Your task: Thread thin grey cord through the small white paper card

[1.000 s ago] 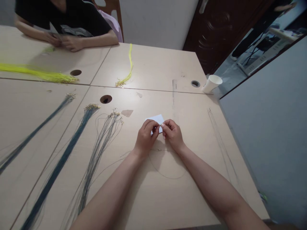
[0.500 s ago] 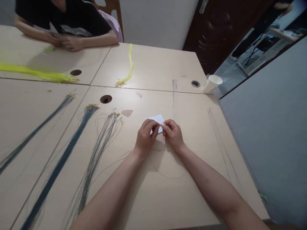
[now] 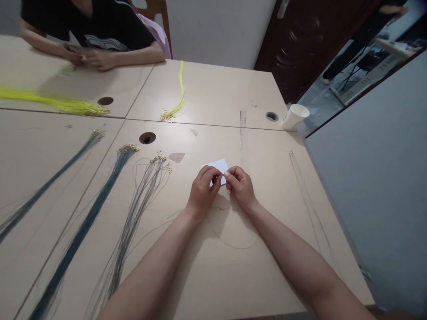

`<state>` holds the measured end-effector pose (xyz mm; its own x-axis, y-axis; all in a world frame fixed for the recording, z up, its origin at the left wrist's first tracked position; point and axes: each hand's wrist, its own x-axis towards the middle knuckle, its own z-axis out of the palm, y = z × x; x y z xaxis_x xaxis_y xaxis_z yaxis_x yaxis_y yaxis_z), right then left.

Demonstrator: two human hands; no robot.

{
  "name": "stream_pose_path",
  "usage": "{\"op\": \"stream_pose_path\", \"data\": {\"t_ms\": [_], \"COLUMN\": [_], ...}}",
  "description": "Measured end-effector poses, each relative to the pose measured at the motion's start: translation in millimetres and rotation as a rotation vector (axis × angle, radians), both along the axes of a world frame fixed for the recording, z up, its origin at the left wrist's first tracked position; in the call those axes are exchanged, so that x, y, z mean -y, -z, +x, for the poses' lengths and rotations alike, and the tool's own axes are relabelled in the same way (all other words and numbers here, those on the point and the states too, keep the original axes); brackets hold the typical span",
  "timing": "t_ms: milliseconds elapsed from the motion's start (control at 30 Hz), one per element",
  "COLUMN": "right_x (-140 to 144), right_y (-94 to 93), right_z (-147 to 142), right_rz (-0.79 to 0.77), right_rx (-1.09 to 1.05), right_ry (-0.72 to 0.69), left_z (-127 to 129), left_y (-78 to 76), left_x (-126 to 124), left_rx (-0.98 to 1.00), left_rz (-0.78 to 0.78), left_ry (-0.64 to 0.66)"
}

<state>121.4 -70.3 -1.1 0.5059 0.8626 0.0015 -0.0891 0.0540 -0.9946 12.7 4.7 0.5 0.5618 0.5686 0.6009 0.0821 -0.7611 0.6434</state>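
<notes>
My left hand (image 3: 203, 189) and my right hand (image 3: 240, 184) meet over a small white pad (image 3: 217, 166), thumbs and forefingers pinched together at the tips. Something tiny sits between the fingertips, too small to name. A thin grey cord (image 3: 230, 246) curves across the table below my wrists; whether its end reaches my fingers is hidden. Left of my left hand lies a loose bundle of grey cords (image 3: 138, 209) with gold-coloured metal ends.
Blue-green cord bundles (image 3: 90, 220) lie at left, yellow cords (image 3: 173, 111) farther back. A clear ruler (image 3: 243, 126), a white paper cup (image 3: 296, 115) and a few thin cords (image 3: 305, 195) are at right. Across the table a person (image 3: 96, 40) works with both hands.
My hands hold almost the same pinch, with only a slight shift at the fingertips. The other person's fingers have moved a little.
</notes>
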Motion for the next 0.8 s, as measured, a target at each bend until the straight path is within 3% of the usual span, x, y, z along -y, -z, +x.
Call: {"op": "stream_pose_path", "data": {"t_ms": [800], "right_x": [-1.4], "right_y": [1.4], "right_z": [0.3], "right_rz": [0.047], "right_rx": [-0.044], "right_ry": [0.003], "left_z": [-0.3], "left_y": [0.0], "left_x": [1.0], "left_rx": [0.022], "left_rz": [-0.050], "left_ry": [-0.036]}}
